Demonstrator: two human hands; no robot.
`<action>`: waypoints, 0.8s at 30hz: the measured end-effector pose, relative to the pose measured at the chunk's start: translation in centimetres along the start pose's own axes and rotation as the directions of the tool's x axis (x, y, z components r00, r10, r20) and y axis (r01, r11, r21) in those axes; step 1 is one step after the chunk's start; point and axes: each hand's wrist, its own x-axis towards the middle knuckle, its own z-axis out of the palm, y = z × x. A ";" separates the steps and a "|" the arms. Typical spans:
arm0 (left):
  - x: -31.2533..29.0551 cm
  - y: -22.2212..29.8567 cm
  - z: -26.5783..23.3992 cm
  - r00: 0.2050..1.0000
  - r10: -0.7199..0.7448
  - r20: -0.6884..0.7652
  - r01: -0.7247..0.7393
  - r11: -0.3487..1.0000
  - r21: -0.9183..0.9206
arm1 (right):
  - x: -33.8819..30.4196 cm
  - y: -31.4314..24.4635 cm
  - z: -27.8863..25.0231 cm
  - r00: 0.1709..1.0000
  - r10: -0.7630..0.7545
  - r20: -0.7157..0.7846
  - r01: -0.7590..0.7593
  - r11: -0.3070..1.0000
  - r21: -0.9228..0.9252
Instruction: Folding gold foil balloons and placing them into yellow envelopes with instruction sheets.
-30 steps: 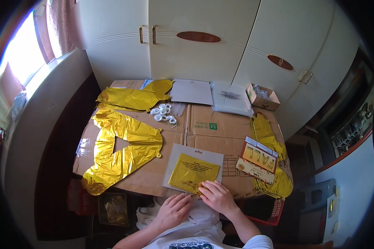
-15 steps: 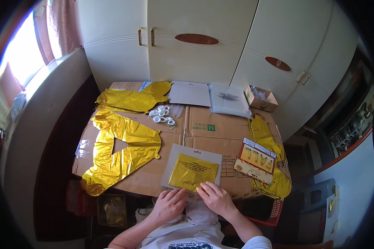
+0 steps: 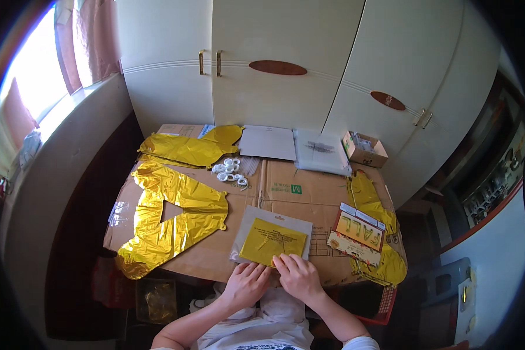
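Note:
A clear plastic hanging bag (image 3: 239, 240) lies flat at the table's near edge, with a folded gold foil balloon (image 3: 273, 240) in it and a hang hole at its far end. My left hand (image 3: 248, 286) has its fingers closed along the bag's near edge. At the near right corner, my right hand (image 3: 298, 276) pinches the same edge, fingertips against the gold foil. To the left, a large flat gold letter-shaped foil balloon (image 3: 198, 200) is spread out. On the right lies a printed header card (image 3: 359, 234) over more gold foil balloons (image 3: 385, 269).
Cardboard (image 3: 280, 186) covers the table. Along its back are more gold foil balloons (image 3: 184, 150), white ribbon rolls (image 3: 230, 169), a grey card stack (image 3: 268, 143), clear bags (image 3: 321, 153) and a small box (image 3: 365, 150). A red basket (image 3: 387, 300) sits below at right.
My left hand has moved a little right along the bag's near edge, closer to my right hand. The whole scene sits slightly lower as the view tilts.

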 end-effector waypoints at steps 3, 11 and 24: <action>0.4 0.1 0.1 1.000 0.019 -0.010 -0.020 1.000 -0.017 | 0.9 0.2 0.8 0.998 -0.011 -0.067 0.008 0.998 -0.055; 3.7 -3.6 -2.8 0.938 -0.159 0.308 0.195 0.977 -0.091 | 1.3 2.0 2.6 0.999 -0.032 -0.036 0.028 0.992 -0.122; 16.4 -20.2 4.6 0.966 -0.248 -0.073 0.257 0.899 0.354 | 5.4 5.9 -1.4 0.999 0.042 0.019 -0.042 0.999 0.009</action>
